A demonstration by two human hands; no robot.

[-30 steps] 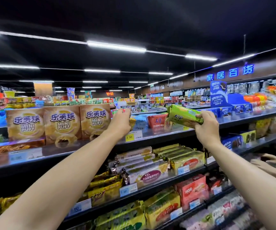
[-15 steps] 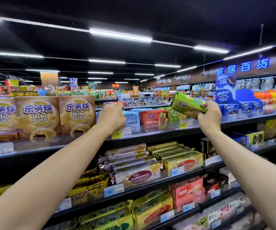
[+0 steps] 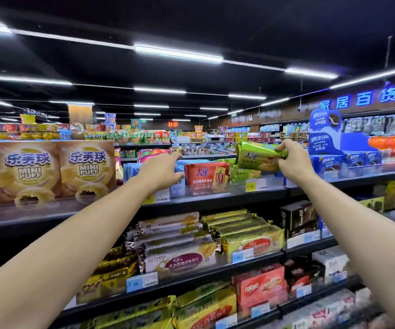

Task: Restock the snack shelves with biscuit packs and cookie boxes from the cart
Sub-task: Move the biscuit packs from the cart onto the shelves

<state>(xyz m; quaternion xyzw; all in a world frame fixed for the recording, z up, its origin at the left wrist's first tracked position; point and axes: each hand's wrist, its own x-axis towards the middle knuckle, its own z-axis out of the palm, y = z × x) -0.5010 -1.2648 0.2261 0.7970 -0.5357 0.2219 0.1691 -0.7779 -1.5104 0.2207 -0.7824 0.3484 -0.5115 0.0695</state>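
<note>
The red pack [image 3: 206, 175] stands upright on the top shelf [image 3: 215, 198], facing out, and serves as the marker here. Up and to the right of it, the right hand [image 3: 295, 162] holds a green biscuit pack [image 3: 257, 157] in the air, its grip closed round the pack's right end with the fingers curled over the crimped seal; the pack lies roughly level, its free end pointing back toward the red pack. Directly under that held pack, just right of the red pack, more green packs [image 3: 235, 173] sit on the shelf. Just left of the red pack stand blue packs [image 3: 130, 169], and the left hand [image 3: 161, 172] reaches onto them, fingers over their tops and thumb at the front; whether its grip actually clasps one I cannot tell. Further left of the red pack stand Mini Puff boxes [image 3: 87, 169].
</note>
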